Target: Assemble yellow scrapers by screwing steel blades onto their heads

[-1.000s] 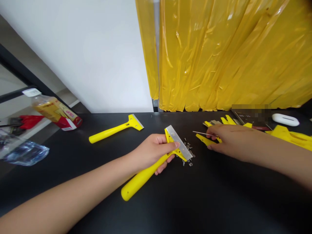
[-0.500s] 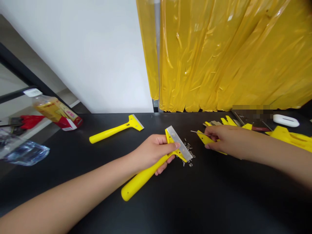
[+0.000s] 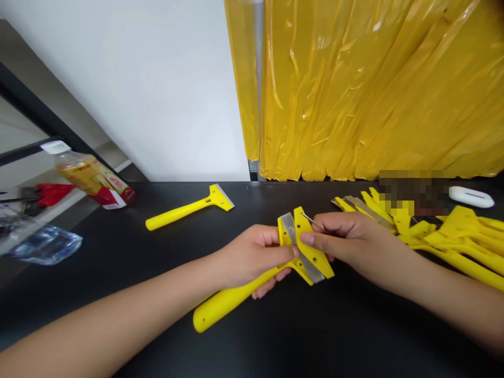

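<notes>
My left hand is closed round the head of a yellow scraper, its thumb pressing a metal blade onto the head. The scraper's handle points down and to the left. Between the fingers of my right hand is a flat yellow cover plate with small holes, held at the right side of the blade and partly over it. A thin metal tool, perhaps a small screwdriver, also sticks out of the right hand. The loose screws are hidden behind the hands and scraper.
An assembled yellow scraper lies at the left on the black table. Yellow scraper handles and plates and blades are piled at the right. A white case lies behind them. Bottles stand or lean at the left edge.
My right hand has moved left with the yellow cover plate and thin tool, from beside the pile to the scraper head. The left hand and scraper have shifted slightly right and down.
</notes>
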A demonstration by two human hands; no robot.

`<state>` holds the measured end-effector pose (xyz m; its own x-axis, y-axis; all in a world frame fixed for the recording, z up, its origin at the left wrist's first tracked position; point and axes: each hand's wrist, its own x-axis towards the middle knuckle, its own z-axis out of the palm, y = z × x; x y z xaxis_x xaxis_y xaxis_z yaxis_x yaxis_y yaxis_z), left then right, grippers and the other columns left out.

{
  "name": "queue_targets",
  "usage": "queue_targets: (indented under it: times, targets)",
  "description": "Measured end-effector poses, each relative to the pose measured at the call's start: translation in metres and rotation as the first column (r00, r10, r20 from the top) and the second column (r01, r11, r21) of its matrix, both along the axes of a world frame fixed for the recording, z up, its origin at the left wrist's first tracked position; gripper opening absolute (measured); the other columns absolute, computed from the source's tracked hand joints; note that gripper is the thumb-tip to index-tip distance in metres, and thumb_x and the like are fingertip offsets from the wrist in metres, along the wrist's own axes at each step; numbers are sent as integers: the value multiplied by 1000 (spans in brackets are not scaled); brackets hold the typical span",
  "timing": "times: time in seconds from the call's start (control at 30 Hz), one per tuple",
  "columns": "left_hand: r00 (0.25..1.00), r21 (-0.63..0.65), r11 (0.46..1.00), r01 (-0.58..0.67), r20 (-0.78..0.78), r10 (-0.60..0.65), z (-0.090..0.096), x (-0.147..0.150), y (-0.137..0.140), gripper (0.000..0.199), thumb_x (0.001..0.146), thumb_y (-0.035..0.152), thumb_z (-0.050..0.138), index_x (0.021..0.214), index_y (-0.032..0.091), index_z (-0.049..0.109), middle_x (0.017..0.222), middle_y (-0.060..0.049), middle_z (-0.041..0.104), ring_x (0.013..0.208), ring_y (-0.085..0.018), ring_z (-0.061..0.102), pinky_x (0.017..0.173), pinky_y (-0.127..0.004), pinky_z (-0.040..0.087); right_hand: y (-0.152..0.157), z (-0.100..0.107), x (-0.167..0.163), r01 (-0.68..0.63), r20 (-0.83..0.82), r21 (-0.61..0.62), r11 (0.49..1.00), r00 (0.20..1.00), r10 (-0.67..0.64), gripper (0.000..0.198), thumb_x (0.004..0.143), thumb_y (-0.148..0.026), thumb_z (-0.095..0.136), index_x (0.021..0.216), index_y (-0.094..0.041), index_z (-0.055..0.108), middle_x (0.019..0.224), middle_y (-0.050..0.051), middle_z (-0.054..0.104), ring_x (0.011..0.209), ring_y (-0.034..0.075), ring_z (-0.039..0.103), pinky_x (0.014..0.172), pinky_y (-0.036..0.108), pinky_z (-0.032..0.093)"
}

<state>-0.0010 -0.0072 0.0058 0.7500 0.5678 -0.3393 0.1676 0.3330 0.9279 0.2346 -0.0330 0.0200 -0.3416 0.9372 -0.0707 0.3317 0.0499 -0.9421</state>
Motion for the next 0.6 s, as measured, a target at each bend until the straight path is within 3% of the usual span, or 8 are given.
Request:
queue_targets:
  times: [0.23, 0.4, 0.6]
  targets:
    - [995, -45, 999, -15, 93, 19, -1, 1, -4, 20, 103, 37, 65, 94, 18, 63, 68, 5, 61, 38, -8, 56, 34, -14, 44, 1, -6, -2, -8, 14, 5, 1000, 1000, 8, 49, 93, -62, 75, 70, -21, 60, 71, -4, 49, 69, 14, 44, 61, 28, 34]
    - [990, -67, 997, -49, 129, 57, -3, 2, -6, 32, 104, 49, 62, 98, 18, 64, 67, 3, 62, 37, -8, 54, 33, -15, 43, -1, -9, -3, -31, 12, 43, 999, 999, 31, 44, 95, -60, 75, 76, -21, 66, 76, -2, 56, 73, 16, 50, 65, 28, 39]
    - [987, -102, 995, -13, 156, 29, -7, 0, -2, 37, 108, 51, 54, 96, 17, 65, 69, 1, 63, 38, -10, 56, 34, -17, 43, 2, -12, 2, -111, 43, 80, 991, 993, 107, 37, 101, -53, 71, 82, -22, 68, 82, -1, 61, 77, 17, 53, 68, 28, 42]
